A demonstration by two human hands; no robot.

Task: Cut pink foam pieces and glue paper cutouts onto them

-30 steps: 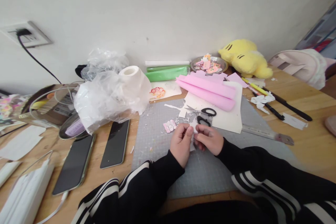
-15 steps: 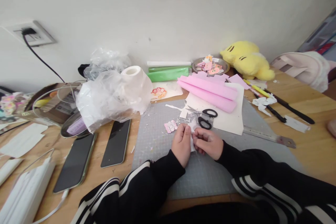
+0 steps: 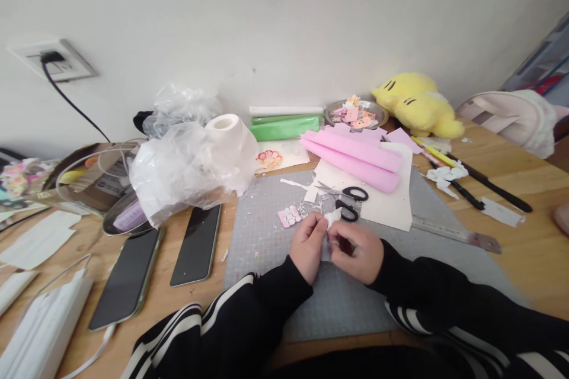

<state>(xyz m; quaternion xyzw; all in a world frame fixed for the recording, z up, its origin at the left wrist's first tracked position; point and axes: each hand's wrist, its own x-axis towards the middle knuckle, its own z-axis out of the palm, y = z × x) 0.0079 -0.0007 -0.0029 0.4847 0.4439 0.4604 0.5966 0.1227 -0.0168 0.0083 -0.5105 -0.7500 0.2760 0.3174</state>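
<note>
- Background: plain wall (image 3: 284, 29) across the upper frame; wooden table (image 3: 533, 266) below it.
- Upper left: wall socket (image 3: 73, 62), with a black plug inserted.
- Lower left: white power strip (image 3: 53, 320) on the table.
- Left: cardboard box (image 3: 89, 186); below it, a first phone (image 3: 128, 281) with a white cable at its lower end, and a second phone (image 3: 197, 246) to its right. Both screens are dark.
- Left of centre: clear plastic bag (image 3: 166, 172) beside a white paper roll (image 3: 231, 145).
- Centre to lower centre: grey cutting mat (image 3: 258, 243), gridded, bearing a pink-patterned piece (image 3: 289, 217).
- Lower centre: left hand (image 3: 308, 243), thumb and forefinger pressed together on the white paper piece (image 3: 333, 217). This piece is located between both hands, above the mat, partly covered by the fingers.
- Just above the hands: black-handled scissors (image 3: 341, 192), blades pointing left.
- Upper centre-right: pink roll (image 3: 355, 160); behind it, a metal dish (image 3: 382, 115) of small cutouts.
- Right of the white paper piece: right hand (image 3: 359, 249), thumb and forefinger curved with a gap between them, tips at the piece's edge. Whether they pinch it cannot be determined.
- Upper right: yellow plush toy (image 3: 418, 103).
- Right: metal ruler (image 3: 448, 228), partly on the mat.
</note>
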